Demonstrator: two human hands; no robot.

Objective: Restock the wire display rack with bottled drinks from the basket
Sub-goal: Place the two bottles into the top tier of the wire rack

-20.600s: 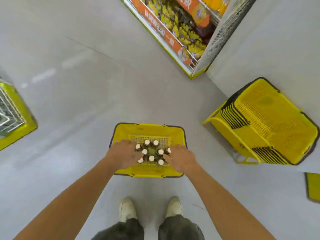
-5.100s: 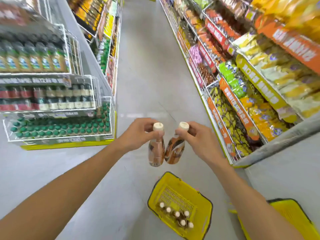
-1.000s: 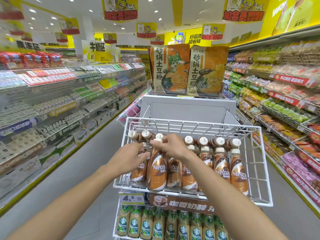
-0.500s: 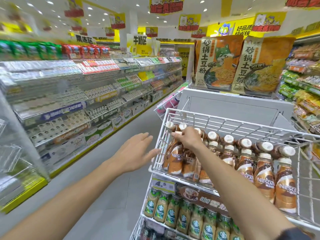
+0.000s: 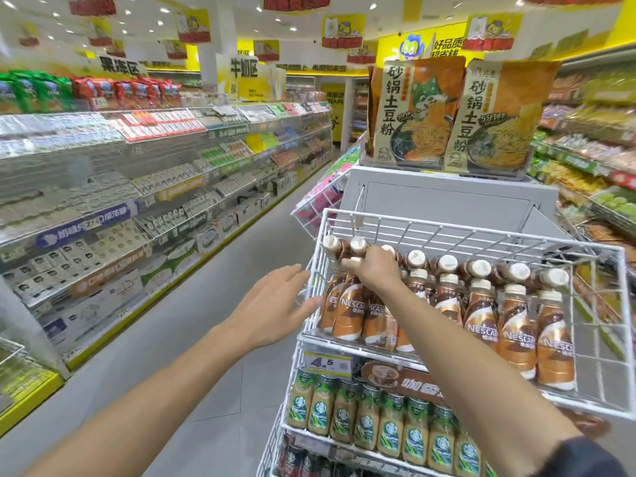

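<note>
Head: right hand [image 5: 375, 268] grips upright bottle [image 5: 351, 311].

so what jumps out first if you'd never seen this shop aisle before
Most striking is the white wire display rack at right, its top tier packed with brown Nescafe coffee bottles, with green-labelled Starbucks bottles on the tier below. The right hand grips the caps of bottles at the tier's left end, while the open left hand hovers beside the rack. Two large orange noodle packets stand above.
</note>
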